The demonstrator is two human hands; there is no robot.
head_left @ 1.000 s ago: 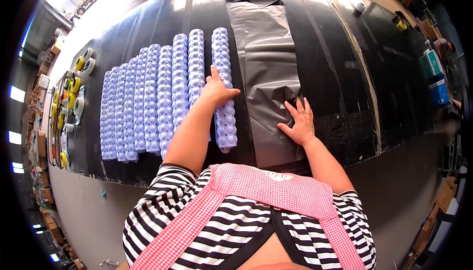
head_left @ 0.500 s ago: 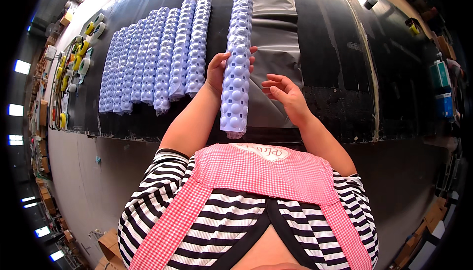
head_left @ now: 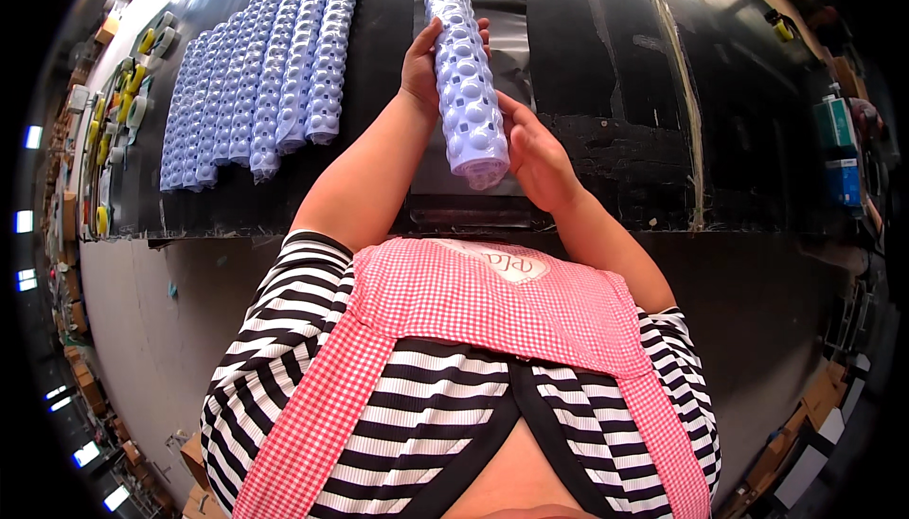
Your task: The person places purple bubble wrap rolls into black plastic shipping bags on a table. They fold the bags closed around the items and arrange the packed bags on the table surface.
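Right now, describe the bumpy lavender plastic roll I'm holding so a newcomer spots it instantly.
Find the big black table, then the grey plastic sheet lying on it. Over that sheet is the bumpy lavender plastic roll. Unlike the row of similar rolls lying to its left, it is held up in the left hand.

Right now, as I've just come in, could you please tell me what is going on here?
A person's left hand grips a bumpy lavender roll over a grey sheet on the black table. The right hand is open beside the roll's near end; contact is hard to tell. Similar rolls lie in a row to the left.
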